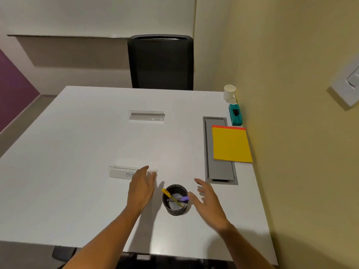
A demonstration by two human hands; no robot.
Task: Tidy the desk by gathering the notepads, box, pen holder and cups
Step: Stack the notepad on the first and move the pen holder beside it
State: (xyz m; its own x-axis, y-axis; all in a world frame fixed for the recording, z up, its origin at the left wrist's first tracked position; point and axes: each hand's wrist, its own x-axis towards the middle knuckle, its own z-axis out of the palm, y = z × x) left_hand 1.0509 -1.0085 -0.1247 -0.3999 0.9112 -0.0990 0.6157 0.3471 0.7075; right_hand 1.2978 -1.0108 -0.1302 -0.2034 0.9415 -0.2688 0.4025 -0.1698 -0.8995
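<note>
1. I had both hands over the near part of the white desk, one on each side of the black pen holder, with neither one touching it.
2. My left hand was spread open, palm facing the holder, just to its left. It hid part of a clear name stand with handwriting on its card.
3. My right hand was open too, fingers spread and empty, just right of the holder, with its thumb near the rim.
4. The holder stood upright near the desk's front edge. In it I saw a yellow pen leaning left and a purple pen.
5. The notepads lay stacked by the yellow wall at the right, yellow on top of orange, partly covering a grey cable hatch.
6. Beyond them a teal box sat against the wall, and a white cup stood at the far right corner.
7. A second, empty clear stand sat mid-desk, with a black chair behind the far edge.
</note>
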